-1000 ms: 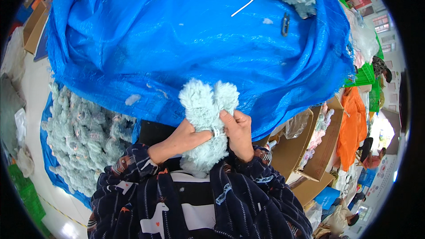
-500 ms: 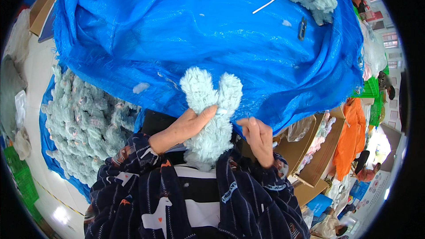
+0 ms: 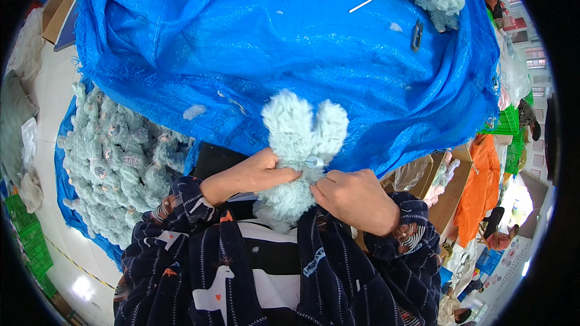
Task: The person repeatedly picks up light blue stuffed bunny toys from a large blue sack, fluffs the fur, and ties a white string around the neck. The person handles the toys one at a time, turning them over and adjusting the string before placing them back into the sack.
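Blue sheeting (image 3: 254, 42), bearing probable snips (image 3: 417, 35), spreads beyond the held plush (image 3: 289, 125).

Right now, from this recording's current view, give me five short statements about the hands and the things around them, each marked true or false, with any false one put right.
1. The left hand grips a pale blue-green, fluffy plush piece. True.
2. Only the left hand touches the plush piece. False: the right hand is closed against its right edge.
3. Its two rounded furry ends point away from the person, over a shiny blue plastic sheet. True.
4. The right hand holds a cutting tool. False: the small, dark, slim snips lie on the blue sheet.
5. A heap of similar fluffy plush pieces lies to the person's left. True.
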A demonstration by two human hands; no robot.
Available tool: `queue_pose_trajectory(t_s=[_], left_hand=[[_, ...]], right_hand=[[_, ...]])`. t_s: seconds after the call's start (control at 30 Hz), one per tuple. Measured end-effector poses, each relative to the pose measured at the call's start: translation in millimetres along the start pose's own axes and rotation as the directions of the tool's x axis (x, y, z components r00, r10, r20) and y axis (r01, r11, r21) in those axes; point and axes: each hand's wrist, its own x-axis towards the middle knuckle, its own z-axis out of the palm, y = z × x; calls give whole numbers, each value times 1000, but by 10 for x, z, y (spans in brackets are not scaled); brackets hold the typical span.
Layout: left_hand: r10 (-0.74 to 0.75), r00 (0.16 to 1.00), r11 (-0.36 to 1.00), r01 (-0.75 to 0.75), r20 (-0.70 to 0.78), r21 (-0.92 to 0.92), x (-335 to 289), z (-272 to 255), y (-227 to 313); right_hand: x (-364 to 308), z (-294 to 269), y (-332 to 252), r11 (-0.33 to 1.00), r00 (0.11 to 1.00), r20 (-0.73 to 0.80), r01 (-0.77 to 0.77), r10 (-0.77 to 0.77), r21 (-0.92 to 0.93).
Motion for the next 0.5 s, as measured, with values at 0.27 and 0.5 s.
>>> queue_pose_trajectory(t_s=[0.27,0.5], left_hand=[[246,969,965,-241,-36,108,11,73,-90],[21,983,998,-8,-185,67,-29,72,-92]], right_hand=[[135,141,83,965,989,140,-80,46,251],[131,380,118,274,922,346,-382,173,882]])
